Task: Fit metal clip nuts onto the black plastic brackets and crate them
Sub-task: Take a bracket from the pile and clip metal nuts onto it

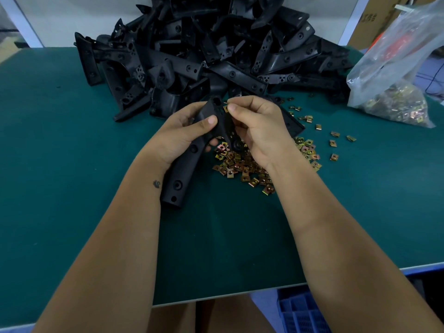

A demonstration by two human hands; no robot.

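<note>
Gripping a curved, matte black plastic bracket (185, 159), the left hand (177, 133) steadies it; the right hand (259, 126) pinches a square brass-toned clip nut (225, 108) against its perforated end.

Cardboard box (374, 18), printed characters too blurred to read

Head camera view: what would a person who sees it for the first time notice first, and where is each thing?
First, the two hands in the middle: the left hand grips a black bracket, and the right hand pinches a clip nut against its top end. Behind them a big heap of black brackets covers the far side of the green table. Loose clip nuts lie under the right wrist.
</note>
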